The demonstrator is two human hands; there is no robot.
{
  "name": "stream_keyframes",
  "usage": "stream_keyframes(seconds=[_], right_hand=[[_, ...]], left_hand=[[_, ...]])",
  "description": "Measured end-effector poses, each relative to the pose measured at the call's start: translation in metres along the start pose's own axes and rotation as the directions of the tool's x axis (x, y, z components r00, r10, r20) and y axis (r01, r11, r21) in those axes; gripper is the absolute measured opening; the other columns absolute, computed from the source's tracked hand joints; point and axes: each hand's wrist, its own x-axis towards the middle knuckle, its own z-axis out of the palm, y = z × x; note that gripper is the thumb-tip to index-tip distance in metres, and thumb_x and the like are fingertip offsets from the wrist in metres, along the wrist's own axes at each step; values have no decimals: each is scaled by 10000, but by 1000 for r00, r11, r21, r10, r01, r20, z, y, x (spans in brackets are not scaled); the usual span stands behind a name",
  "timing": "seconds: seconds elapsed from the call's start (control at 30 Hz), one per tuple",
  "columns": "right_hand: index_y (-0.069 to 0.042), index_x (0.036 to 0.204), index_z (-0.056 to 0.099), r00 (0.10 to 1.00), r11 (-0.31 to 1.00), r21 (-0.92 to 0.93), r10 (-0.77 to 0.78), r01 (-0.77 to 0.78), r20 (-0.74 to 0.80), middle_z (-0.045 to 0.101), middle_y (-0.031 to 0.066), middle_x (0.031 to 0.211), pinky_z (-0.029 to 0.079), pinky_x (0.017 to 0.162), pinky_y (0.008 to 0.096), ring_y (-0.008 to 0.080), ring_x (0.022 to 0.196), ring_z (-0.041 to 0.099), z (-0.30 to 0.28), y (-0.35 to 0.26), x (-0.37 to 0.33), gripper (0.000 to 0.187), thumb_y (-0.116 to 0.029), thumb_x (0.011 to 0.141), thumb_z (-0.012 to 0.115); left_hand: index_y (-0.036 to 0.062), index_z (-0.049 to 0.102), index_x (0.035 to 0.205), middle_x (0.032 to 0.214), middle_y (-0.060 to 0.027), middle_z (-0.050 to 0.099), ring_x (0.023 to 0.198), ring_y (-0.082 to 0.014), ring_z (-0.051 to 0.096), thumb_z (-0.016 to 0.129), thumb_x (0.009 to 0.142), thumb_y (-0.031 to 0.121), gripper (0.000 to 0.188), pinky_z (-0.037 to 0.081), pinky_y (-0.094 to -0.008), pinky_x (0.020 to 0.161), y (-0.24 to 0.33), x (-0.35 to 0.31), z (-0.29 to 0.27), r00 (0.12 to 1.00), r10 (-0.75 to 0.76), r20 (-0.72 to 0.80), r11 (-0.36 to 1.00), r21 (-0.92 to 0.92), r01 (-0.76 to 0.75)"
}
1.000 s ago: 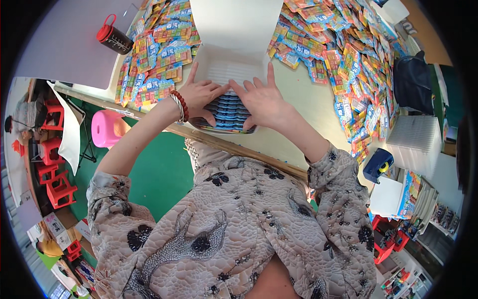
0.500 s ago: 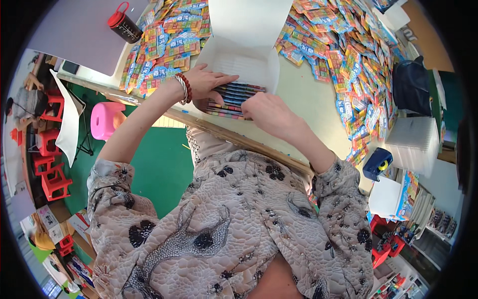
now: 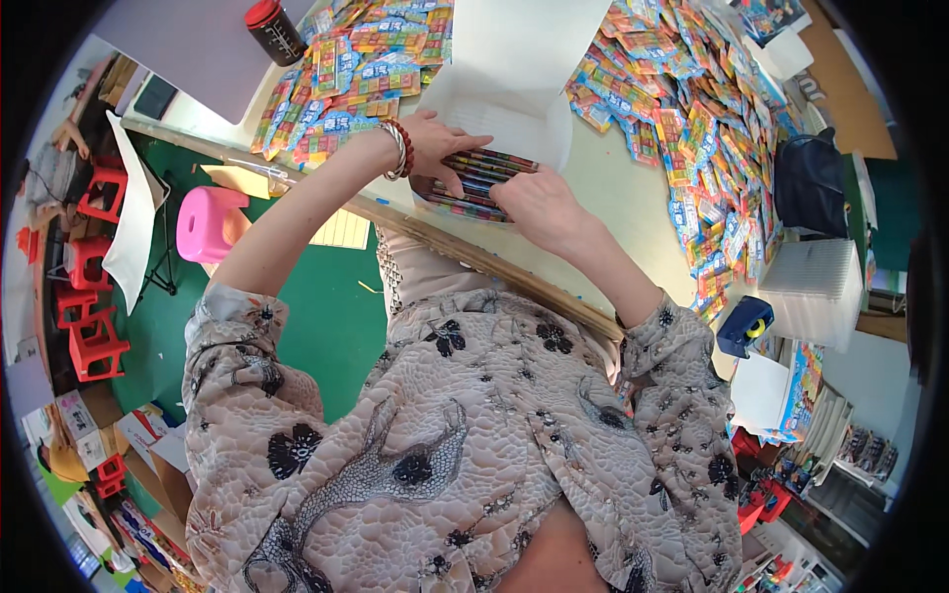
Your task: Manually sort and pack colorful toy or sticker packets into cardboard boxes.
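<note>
A white box [image 3: 494,107] with its lid raised lies at the table's near edge. In its near part stands a row of thin, colourful packets [image 3: 478,178] on edge, packed side by side. My left hand [image 3: 435,150], with a red bead bracelet and a silver bangle at the wrist, rests over the row's left end; its fingers are stretched out and the thumb is apart, touching the packets. At the row's right end my right hand [image 3: 542,208] has its fingers curled in against the packets. Its fingertips are hidden, so what they pinch cannot be made out.
Piles of colourful flat packets [image 3: 346,74] [image 3: 707,148] lie on the table [image 3: 603,208] left and right of the box. A dark bottle [image 3: 277,35] stands far left. At right are a dark bag [image 3: 811,183], clear plastic trays [image 3: 813,287] and a blue tape dispenser [image 3: 743,326]. A pink stool [image 3: 210,225] stands left.
The whole view has shifted slightly, with the box and hands now a little further right. Both hands stay at the packet row, and the packets lean at a slightly different angle.
</note>
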Motion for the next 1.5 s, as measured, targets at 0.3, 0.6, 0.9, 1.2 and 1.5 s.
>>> stream_keyframes(seconds=[0.3,0.6,0.9,1.2,1.5], right_hand=[[-75,880,582,897,968,248,136,-30,-421,597,78,892,433,756,390,243,897,584,1,2,-29,177,-241,841,628],[-56,1443,242,580,400,843,803,-359,-134,459,218,1339,444,936,394,323,1174,522,46,61,-5,828,-356,800,669],[-56,1416,305,651,499,863,630,79,-424,552,287,1172,446,898,451,429,1034,566,55,55,10,621,-23,807,428],[-101,1422,308,643,551,814,559,183,-524,566,279,1148,448,871,451,421,1008,577,50,77,89,606,-52,829,421],[-64,1403,339,783,355,896,462,267,-417,533,195,1274,446,918,359,288,1068,582,37,94,93,601,-361,919,535]], left_hand=[[122,282,1446,1244,-112,575,1124,-286,556,663,622,714,1084,370,-418,963,-2,-1,-11,997,17,74,991,-137,-6],[147,52,1492,1495,-179,217,1351,-405,263,816,527,536,1291,216,-597,1067,75,-26,-19,993,-66,-102,998,-31,63],[151,192,1470,1455,-144,279,1352,-376,254,776,637,304,1028,191,-587,1091,87,-27,33,907,-197,-373,980,-101,171],[148,272,1445,1443,-110,325,1329,-345,303,761,645,309,951,164,-588,1083,40,-15,33,771,-293,-566,942,-33,333],[135,130,1487,1513,-122,187,1386,-360,187,832,554,383,1193,171,-610,1074,21,-23,11,829,-426,-363,904,-137,405]])
